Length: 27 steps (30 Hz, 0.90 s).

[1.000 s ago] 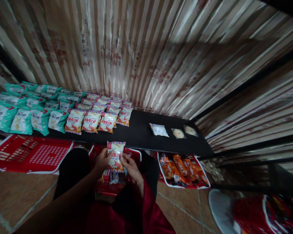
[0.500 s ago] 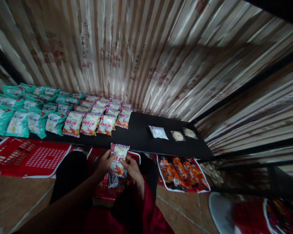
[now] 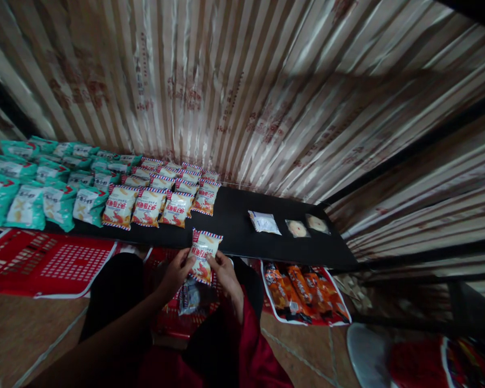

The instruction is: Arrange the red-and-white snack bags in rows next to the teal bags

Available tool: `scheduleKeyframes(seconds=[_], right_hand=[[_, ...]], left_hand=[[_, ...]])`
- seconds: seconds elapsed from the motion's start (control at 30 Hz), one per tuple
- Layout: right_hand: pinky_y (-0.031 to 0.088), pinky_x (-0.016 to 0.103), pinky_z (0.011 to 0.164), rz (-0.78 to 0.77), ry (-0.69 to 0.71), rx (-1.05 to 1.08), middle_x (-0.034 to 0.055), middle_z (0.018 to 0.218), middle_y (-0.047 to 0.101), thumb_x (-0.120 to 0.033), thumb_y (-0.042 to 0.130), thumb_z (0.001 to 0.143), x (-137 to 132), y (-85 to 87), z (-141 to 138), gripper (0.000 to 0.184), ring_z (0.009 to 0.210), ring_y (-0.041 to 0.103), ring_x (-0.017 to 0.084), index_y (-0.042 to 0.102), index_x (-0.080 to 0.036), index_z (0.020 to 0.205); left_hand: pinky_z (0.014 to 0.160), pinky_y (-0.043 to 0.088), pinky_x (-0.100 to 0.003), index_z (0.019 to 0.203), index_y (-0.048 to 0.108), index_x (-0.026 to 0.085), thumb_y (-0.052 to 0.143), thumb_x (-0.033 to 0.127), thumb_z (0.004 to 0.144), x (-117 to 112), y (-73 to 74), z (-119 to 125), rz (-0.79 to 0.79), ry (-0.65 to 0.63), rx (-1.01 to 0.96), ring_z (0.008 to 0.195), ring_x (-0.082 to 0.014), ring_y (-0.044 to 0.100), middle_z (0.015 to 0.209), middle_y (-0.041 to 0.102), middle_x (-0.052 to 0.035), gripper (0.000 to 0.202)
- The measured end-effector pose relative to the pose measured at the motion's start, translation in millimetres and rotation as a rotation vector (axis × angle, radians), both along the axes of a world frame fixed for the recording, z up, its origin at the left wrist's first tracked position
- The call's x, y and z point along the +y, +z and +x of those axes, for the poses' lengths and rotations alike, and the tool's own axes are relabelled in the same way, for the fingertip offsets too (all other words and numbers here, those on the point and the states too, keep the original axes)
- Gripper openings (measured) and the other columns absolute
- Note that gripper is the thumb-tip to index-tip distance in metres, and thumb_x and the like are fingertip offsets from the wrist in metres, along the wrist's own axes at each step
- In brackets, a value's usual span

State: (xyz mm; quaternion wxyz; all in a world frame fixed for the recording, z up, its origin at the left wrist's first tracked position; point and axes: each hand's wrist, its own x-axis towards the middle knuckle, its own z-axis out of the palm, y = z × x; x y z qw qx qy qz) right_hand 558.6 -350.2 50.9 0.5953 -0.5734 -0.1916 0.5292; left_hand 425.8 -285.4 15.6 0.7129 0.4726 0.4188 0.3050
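On the shelf (image 3: pixel 234 218), rows of snack bags (image 3: pixel 59 207) fill the left end; a second group of bags (image 3: pixel 147 207) is directly to their right. Farther right lie a packet (image 3: pixel 264 222) and then two cakes (image 3: pixel 297 228). Behind is a curtain (image 3: pixel 210 70). Below the front edge, one basket (image 3: pixel 78 264) is at left, a middle basket (image 3: pixel 173 323) between the person's legs, and a right basket (image 3: pixel 335 324) with packages (image 3: pixel 303 285) inside.

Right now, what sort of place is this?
Likely a shop or stockroom; can't tell which. Teal snack bags sit in rows on a black shelf, a red basket below holds orange packets, and the left hand and right hand grip a white-and-orange bag.
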Motion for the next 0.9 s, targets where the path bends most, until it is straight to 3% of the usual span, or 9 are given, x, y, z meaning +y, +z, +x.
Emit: scheduleKeyframes(seconds=[0.4,0.63,0.9], right_hand=[[0.05,0.037,0.078,0.012,0.016,0.011,0.007,0.09,0.072,-0.048,0.076,0.062,6.5,2.9,3.0,0.047,0.083,0.066,0.024,0.065,-0.017,0.095],[0.047,0.04,0.087,0.008,0.081,-0.011,0.0064,0.092,0.072,-0.047,0.078,0.06,6.2,-3.7,12.9,0.053,0.086,0.066,0.024,0.065,-0.018,0.102],[0.048,0.037,0.079,0.011,0.042,-0.136,0.0051,0.085,0.072,-0.047,0.076,0.062,15.4,1.8,19.1,0.046,0.076,0.065,0.021,0.067,-0.017,0.095]], left_hand=[[0.082,0.05,-0.033,0.113,0.056,0.014,0.065,0.038,0.068,8.6,1.9,1.9,0.079,0.006,0.059,0.092,-0.0247,0.065,0.102,0.069,-0.01,0.051],[0.086,0.048,-0.035,0.11,0.055,0.013,0.064,0.038,0.07,16.3,10.0,11.6,0.139,0.051,0.045,0.096,-0.0253,0.063,0.106,0.067,-0.0109,0.048],[0.088,0.047,-0.033,0.113,0.056,0.016,0.063,0.037,0.074,22.6,9.4,22.9,0.243,0.044,0.105,0.1,-0.0235,0.062,0.109,0.066,-0.0102,0.045]])
